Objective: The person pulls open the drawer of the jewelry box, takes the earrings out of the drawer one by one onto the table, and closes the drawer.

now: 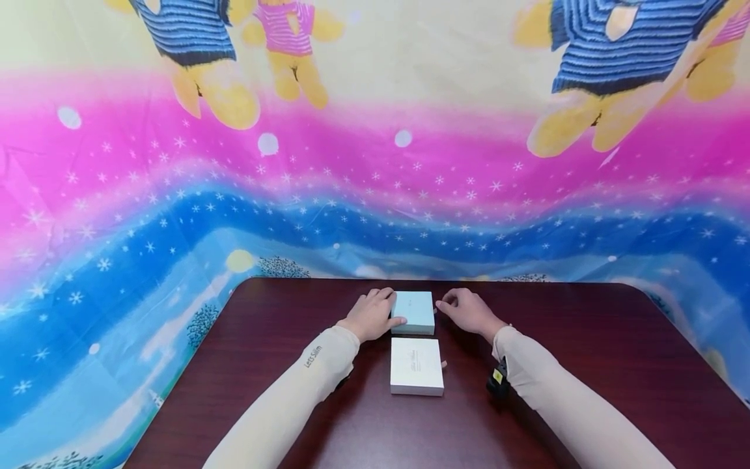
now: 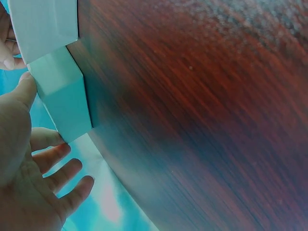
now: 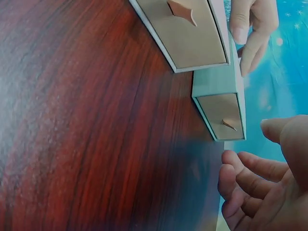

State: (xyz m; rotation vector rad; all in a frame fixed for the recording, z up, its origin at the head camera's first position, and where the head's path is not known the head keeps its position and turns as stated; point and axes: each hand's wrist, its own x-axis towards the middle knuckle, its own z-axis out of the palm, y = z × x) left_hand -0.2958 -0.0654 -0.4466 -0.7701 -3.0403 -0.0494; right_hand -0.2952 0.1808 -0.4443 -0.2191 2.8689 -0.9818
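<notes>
A mint-green drawer box (image 1: 413, 311) lies flat toward the far side of the table. At its left side, my left hand (image 1: 372, 316) holds it between thumb and index finger, the other fingers spread in the left wrist view. My right hand (image 1: 471, 311) is just right of the box, fingers loosely bent and holding nothing. In the right wrist view, the box's tan drawer front shows a small leather pull tab (image 3: 229, 125); the right fingertips are apart from it. Nearer to me lies a white drawer box (image 1: 415, 361), with its own pull tab (image 3: 181, 11) on the right side.
The dark reddish wooden table (image 1: 263, 391) has its far edge just beyond the green box. Behind it hangs a colourful cloth (image 1: 375, 163) printed with bears and snowflakes. A black device (image 1: 498, 380) is worn on the right wrist.
</notes>
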